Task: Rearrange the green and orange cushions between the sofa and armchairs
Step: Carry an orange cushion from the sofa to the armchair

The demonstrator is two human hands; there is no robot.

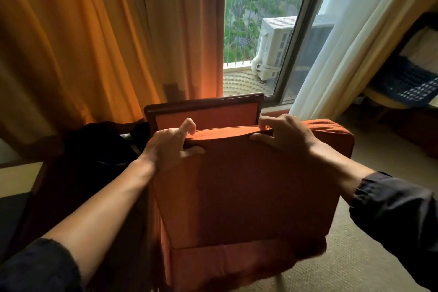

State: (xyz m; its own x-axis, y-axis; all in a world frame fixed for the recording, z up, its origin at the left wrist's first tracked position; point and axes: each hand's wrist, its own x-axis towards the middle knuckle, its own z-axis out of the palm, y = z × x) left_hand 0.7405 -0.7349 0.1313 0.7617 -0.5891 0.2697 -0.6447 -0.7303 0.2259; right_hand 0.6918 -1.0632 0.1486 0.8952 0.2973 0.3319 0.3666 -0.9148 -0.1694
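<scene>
A large orange cushion (241, 192) stands upright in front of me, over the seat of an orange armchair (206, 114) with a dark wooden frame. My left hand (170, 147) grips the cushion's top edge at its left corner, thumb on the near face. My right hand (284, 134) grips the same top edge further right. The armchair's padded right arm (331, 133) shows behind the cushion. No green cushion is in view.
Orange curtains (94, 42) hang behind the armchair on the left. A sliding window (267, 31) and a white curtain (350, 42) are to the right. A dark bag or cloth (99, 147) lies left of the chair. Another seat with a blue-checked cloth (407, 78) stands at the far right. Beige carpet (343, 263) covers the floor.
</scene>
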